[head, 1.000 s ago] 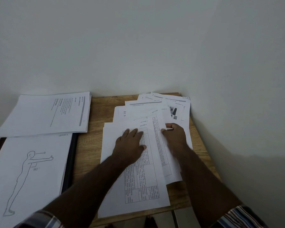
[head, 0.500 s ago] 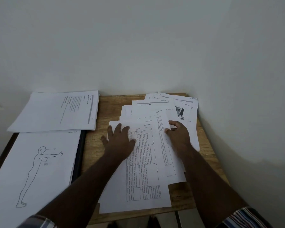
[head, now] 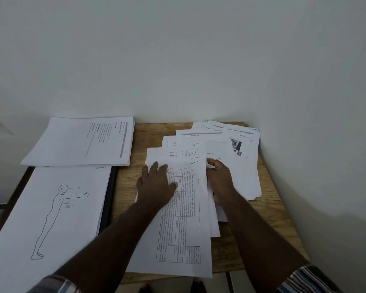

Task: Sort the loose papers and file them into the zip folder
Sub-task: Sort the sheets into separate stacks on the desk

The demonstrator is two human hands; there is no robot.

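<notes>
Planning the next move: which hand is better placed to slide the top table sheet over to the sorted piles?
Left, probably. The left hand lies flat on the table sheet, nearest the figure drawing pile; the right hand grips the sheets' edges.

- Loose papers (head: pixel 226 144) are lying fanned and overlapping on the right of the wooden desk (head: pixel 152 132).
- A sheet with a printed table (head: pixel 182 225) is lying on top, nearest the viewer.
- A figure-drawing sheet (head: pixel 51 208) is covering a dark zip folder (head: pixel 109 199) on the left.
- A text-page stack (head: pixel 80 142) is sitting behind it.
</notes>
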